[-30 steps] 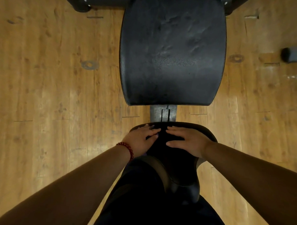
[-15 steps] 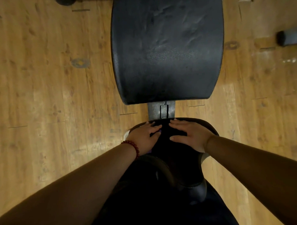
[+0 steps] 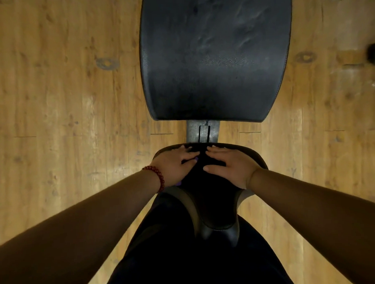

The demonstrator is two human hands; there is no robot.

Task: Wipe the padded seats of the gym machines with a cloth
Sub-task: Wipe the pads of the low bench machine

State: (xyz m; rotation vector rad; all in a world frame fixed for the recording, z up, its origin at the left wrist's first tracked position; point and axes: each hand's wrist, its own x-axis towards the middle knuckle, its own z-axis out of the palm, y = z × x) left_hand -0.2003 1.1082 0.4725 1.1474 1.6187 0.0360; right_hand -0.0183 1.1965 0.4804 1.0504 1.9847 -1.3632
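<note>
My left hand [image 3: 174,165] and my right hand [image 3: 232,168] lie flat, side by side, on the far end of a small black padded seat [image 3: 207,194]. The fingers of both are straight and point away from me. Small purple bits [image 3: 179,183] peek out from under my left palm; I cannot tell if they are a cloth. A red bead bracelet [image 3: 159,179] circles my left wrist. Beyond the small seat lies a large black padded seat [image 3: 215,62] with creases in its surface.
A grey metal bracket [image 3: 203,132] joins the two pads. Wooden plank floor [image 3: 64,103] spreads on both sides. A small black object [image 3: 373,54] sits on the floor at the far right edge. My dark trousers [image 3: 186,258] fill the bottom.
Both hands stay pressed on the far end of the small seat. The view has shifted forward, so the large pad's far frame has dropped out of sight.
</note>
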